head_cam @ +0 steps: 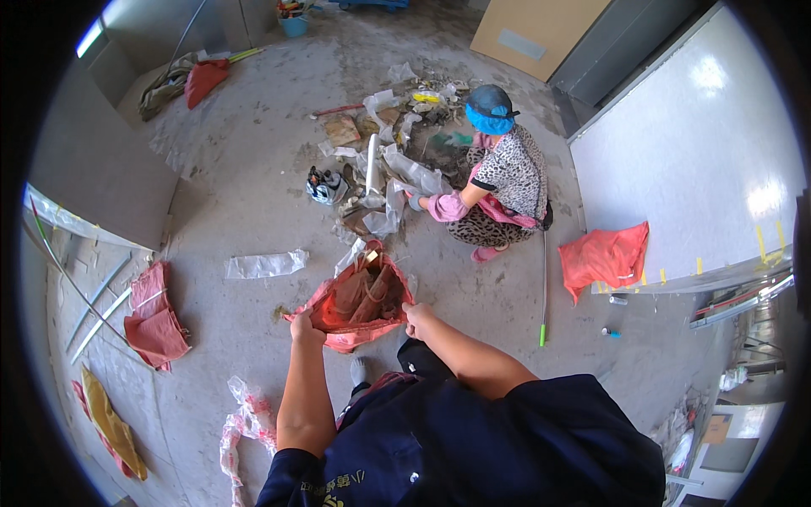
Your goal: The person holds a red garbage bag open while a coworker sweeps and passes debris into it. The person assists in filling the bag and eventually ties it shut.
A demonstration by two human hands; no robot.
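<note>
A red woven sack (361,340) hangs with its mouth spread wide in front of me. My left hand (306,327) grips the left side of its rim, and my right hand (417,319) pinches the right side. Inside lie brownish scraps (367,295), too jumbled to name one by one. Just beyond the sack, a heap of rubbish (386,165) covers the concrete floor, with clear plastic sheeting (412,171), a white tube (372,165) and flat brown pieces (342,130) in it. A strip of clear plastic (266,264) lies left of the sack.
A co-worker (507,171) in a blue cap squats right of the heap, gloved hands in it. A full red sack (605,260) leans by the white panel (684,152); a green-tipped pole (543,291) lies nearby. Folded red sacks (155,320) and crumpled plastic film (247,412) lie left.
</note>
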